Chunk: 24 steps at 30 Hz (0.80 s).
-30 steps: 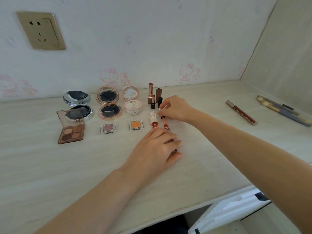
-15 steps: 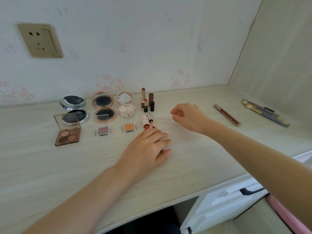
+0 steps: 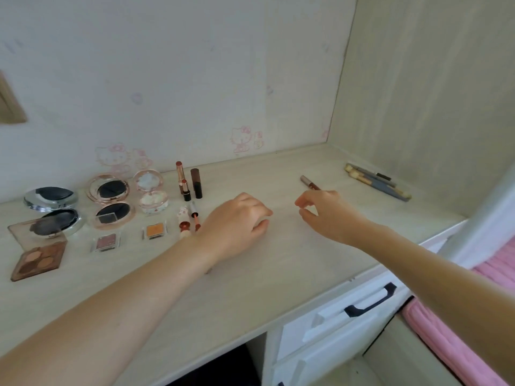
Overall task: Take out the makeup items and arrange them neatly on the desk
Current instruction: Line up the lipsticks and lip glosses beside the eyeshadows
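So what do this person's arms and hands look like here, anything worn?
Both forearms are bare as far as the frame shows: no sleeves, watch or bracelet visible. The left hand and right hand are ungloved, with no rings visible. Nails are too small to judge.

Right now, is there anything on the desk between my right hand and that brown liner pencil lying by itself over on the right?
Nothing visible. The right hand hovers just in front of the liner pencil, hiding its near end, and only bare desk shows around them. The brushes lie farther right, off that path.
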Available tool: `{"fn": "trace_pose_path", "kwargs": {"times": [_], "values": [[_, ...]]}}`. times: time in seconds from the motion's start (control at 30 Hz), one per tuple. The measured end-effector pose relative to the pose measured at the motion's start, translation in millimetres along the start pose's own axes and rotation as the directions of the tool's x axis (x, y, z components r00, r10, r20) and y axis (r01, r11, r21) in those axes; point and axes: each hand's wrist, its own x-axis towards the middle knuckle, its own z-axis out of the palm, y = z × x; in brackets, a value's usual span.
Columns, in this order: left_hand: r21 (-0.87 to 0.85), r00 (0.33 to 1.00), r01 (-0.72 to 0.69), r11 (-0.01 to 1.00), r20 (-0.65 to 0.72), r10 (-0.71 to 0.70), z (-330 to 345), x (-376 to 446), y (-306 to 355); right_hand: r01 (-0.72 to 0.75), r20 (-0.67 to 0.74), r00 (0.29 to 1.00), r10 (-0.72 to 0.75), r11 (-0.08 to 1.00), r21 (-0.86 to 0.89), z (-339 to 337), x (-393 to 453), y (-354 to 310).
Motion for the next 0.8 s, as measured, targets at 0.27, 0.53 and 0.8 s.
{"fn": "trace_pose_path", "kwargs": {"times": [0.27, 0.53, 0.8], "values": [[0.024, 0.992, 0.038, 0.999, 0.122, -0.041, 31.4, 84.9, 8.9, -0.090, -0.017, 0.996, 0.089, 0.995, -0.051, -16.1, 7.2, 51.1], [-0.008, 0.963, 0.093, 0.996, 0.255, -0.088, 63.4, 156.0, 4.9, -0.172, -0.030, 0.985, 0.169, 0.979, -0.112, -10.9, 38.2, 73.5], [0.025, 0.980, 0.038, 0.999, 0.195, -0.042, 70.5, 179.0, -4.0, -0.263, -0.012, 0.964, 0.264, 0.953, -0.151, -4.3, 51.1, 75.4]]}}
